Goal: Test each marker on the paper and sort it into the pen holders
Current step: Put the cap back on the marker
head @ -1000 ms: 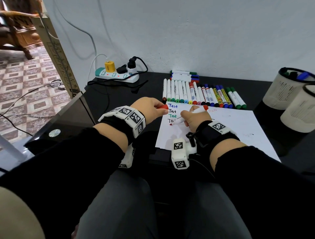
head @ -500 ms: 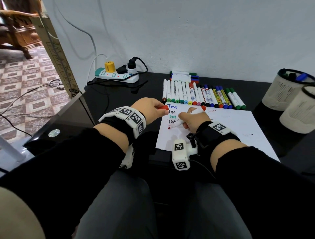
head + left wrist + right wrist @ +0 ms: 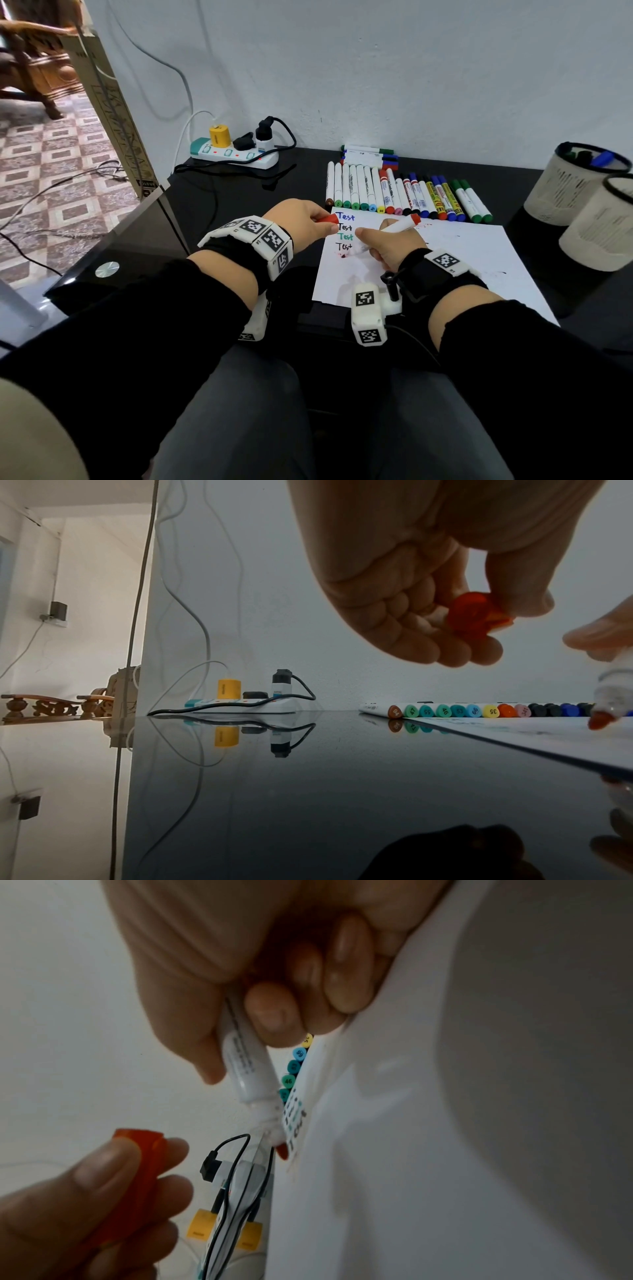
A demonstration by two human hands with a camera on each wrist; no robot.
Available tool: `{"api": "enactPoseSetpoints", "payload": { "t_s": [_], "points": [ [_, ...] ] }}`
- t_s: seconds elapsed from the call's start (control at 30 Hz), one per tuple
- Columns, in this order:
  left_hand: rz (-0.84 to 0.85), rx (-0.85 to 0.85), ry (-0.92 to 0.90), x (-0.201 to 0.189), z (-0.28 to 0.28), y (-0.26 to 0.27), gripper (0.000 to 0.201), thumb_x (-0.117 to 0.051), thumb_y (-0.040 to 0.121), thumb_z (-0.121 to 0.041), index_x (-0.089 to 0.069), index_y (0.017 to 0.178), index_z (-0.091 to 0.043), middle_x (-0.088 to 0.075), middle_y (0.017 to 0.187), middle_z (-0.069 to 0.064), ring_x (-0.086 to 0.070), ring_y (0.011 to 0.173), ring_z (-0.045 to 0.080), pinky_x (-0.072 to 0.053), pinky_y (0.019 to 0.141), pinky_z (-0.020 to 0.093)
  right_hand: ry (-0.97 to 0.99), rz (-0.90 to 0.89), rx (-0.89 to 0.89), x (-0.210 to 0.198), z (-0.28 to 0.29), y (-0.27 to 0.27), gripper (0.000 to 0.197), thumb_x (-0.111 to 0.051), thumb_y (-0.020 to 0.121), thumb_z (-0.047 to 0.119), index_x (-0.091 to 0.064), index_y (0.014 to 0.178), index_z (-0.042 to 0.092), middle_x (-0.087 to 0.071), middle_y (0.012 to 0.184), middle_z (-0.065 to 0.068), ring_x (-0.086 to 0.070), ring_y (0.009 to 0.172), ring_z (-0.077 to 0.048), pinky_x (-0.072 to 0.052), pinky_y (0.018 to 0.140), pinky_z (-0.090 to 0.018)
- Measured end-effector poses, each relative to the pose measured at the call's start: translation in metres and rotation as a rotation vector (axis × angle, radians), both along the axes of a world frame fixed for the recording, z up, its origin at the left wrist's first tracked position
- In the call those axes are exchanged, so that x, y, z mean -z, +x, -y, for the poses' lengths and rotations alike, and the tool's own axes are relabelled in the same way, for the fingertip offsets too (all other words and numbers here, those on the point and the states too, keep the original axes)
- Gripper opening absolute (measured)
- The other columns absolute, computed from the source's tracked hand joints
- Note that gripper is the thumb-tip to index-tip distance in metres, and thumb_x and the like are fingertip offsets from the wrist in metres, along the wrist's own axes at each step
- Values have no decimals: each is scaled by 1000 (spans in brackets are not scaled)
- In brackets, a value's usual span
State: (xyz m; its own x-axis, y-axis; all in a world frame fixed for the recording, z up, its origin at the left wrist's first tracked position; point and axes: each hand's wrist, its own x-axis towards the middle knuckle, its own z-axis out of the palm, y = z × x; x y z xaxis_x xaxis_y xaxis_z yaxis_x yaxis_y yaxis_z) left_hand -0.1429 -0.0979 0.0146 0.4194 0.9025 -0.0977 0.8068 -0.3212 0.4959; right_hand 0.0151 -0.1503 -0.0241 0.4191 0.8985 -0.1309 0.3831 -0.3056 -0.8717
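A white sheet of paper (image 3: 472, 260) lies on the black table (image 3: 246, 198), with several "Test" words written down its left side. My right hand (image 3: 387, 245) grips a white marker (image 3: 399, 226) with a red end; its red tip (image 3: 600, 721) touches the paper below the last word. In the right wrist view the marker (image 3: 245, 1066) sits between thumb and fingers. My left hand (image 3: 308, 222) pinches the marker's red cap (image 3: 327, 218) at the paper's left edge; the cap (image 3: 474, 619) (image 3: 137, 1175) shows in both wrist views. A row of capped markers (image 3: 407, 197) lies beyond the paper.
Two white mesh pen holders (image 3: 568, 185) (image 3: 603, 226) stand at the right; the far one holds a few markers. A power strip (image 3: 236, 154) with plugs and cables sits at the back left. The table's left edge (image 3: 161, 205) drops to a tiled floor.
The marker tip has come down onto the paper below the last "Test", and a small red mark shows there. My left hand has kept still with the cap.
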Motion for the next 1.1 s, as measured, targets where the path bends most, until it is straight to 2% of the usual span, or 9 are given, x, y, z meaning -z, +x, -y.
{"api": "enactPoseSetpoints", "payload": {
  "t_s": [0.1,0.2,0.27,0.33,0.43,0.5,0.63,0.93,1.1],
  "points": [
    [5,6,6,0,0,0,38,-54,90,-44,-60,121,-24,-64,107,-3,-55,89,10,-37,74,22,20,69,-33,2,-1,-2,34,-62,88,35,-43,66,17,-50,60,-2,-45,54,-15,-36,55,-26],
    [6,5,5,0,0,-1,37,-54,90,-44,-60,120,-24,-64,107,-3,-56,90,10,-38,75,23,45,59,-9,2,-3,-1,33,-62,88,28,-41,66,16,-50,66,-3,-45,58,-15,-38,58,-27],
    [10,4,4,0,0,-1,37,-54,90,-44,-61,120,-24,-64,107,-3,-56,91,10,-38,75,23,27,65,-1,2,-4,-1,32,-61,88,30,-41,68,17,-52,69,-4,-47,62,-16,-40,62,-28],
    [12,6,5,0,0,-1,36,-54,90,-44,-61,119,-24,-65,107,-4,-57,92,11,-38,75,23,4,64,-12,1,-3,-2,31,-61,88,33,-42,69,17,-52,66,-3,-47,60,-17,-39,60,-28],
    [12,4,-1,0,0,0,37,-54,90,-44,-61,120,-23,-65,106,-3,-58,93,12,-39,75,23,16,26,-15,2,-3,-2,31,-61,86,25,-40,65,16,-49,63,-4,-44,56,-17,-38,60,-30],
    [12,-1,-3,0,1,0,37,-55,90,-44,-60,120,-24,-65,107,-3,-57,93,12,-39,76,23,25,13,7,2,-3,-1,32,-61,85,22,-38,64,16,-48,67,-8,-43,58,-19,-38,63,-31],
    [23,-1,-7,0,1,0,37,-55,89,-44,-61,120,-24,-65,106,-4,-58,93,12,-40,75,23,21,7,27,1,-2,-3,32,-61,86,27,-39,66,16,-50,76,-13,-45,66,-24,-39,68,-35],
    [25,0,-4,2,0,0,36,-55,89,-44,-62,118,-24,-65,106,-4,-59,94,12,-40,76,23,27,-64,59,1,-2,-4,34,-61,82,16,-34,60,17,-37,59,-6,-33,52,-20,-31,63,-34],
    [23,1,-6,2,-1,-2,37,-55,89,-45,-61,119,-25,-64,109,-4,-58,98,12,-40,77,23,32,-59,112,2,-3,-2,33,-59,80,16,-32,62,18,-37,62,-7,-36,57,-24,-31,63,-35]
  ]
}}
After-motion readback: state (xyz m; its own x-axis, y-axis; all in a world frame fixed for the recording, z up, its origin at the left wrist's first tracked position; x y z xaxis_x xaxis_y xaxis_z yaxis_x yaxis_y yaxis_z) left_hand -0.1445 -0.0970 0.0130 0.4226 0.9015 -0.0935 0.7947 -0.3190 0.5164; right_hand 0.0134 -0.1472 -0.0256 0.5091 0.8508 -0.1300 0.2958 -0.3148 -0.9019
